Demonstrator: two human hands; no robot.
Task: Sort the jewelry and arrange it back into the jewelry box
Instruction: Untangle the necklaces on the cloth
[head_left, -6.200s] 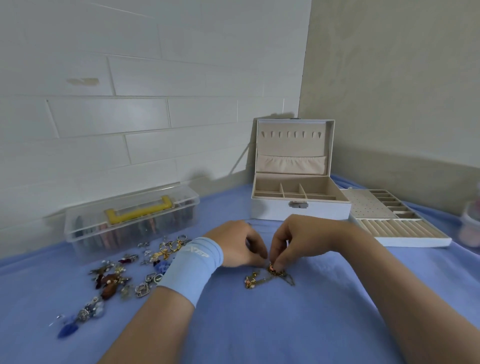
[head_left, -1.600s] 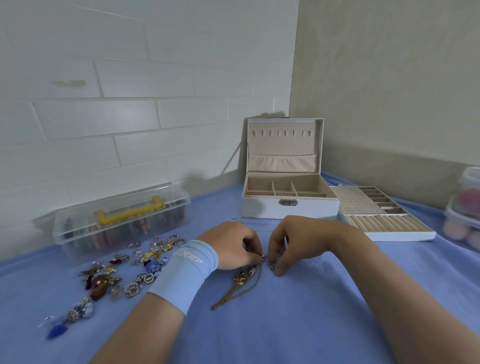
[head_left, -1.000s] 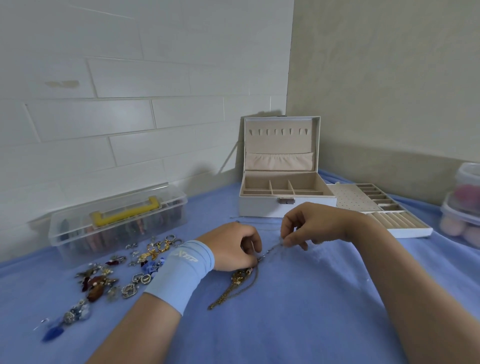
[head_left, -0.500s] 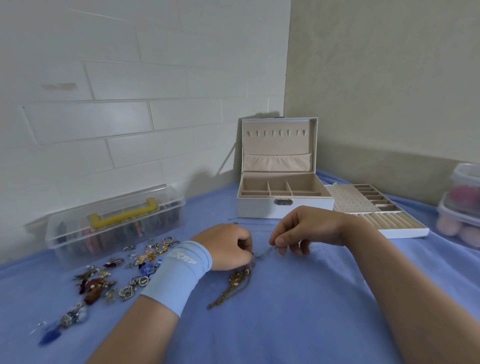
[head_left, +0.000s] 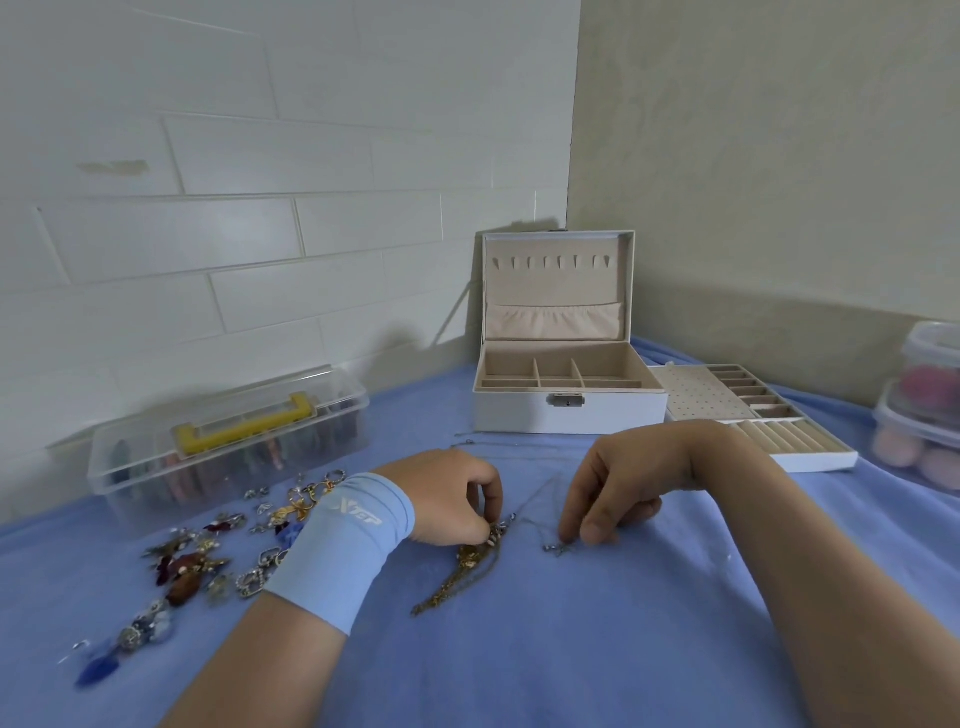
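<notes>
The left hand (head_left: 452, 499), with a blue wristband (head_left: 345, 540) below it, rests on the blue-covered table (head_left: 571, 649). Its fingers are curled in, and thumb and forefinger pinch the top end of a gold chain (head_left: 457, 577). The chain trails from the fingertips towards the viewer and lies loose on the cloth.

The right hand (head_left: 623, 483) is just to the right, apart from the left. Its fingers are bent down to the cloth, and the forefinger tip sits right beside the small end piece of a thin silver chain (head_left: 558, 548). Whether it pinches the chain or only presses on it cannot be told. The fine line of this chain is faint; it seems to run up between the two hands towards the left fingertips.

The jewelry box (head_left: 566, 410) stands open behind the hands, well apart from them, with its lid upright and its compartments bare. Its tray (head_left: 753, 415) lies on the cloth, touching the box's right side.

A heap of mixed jewelry (head_left: 197, 561) is spread to the left of the wristband. Behind it is a clear case (head_left: 228, 441) with a yellow handle. Stacked clear tubs (head_left: 930, 405) stand at the far right edge.
</notes>
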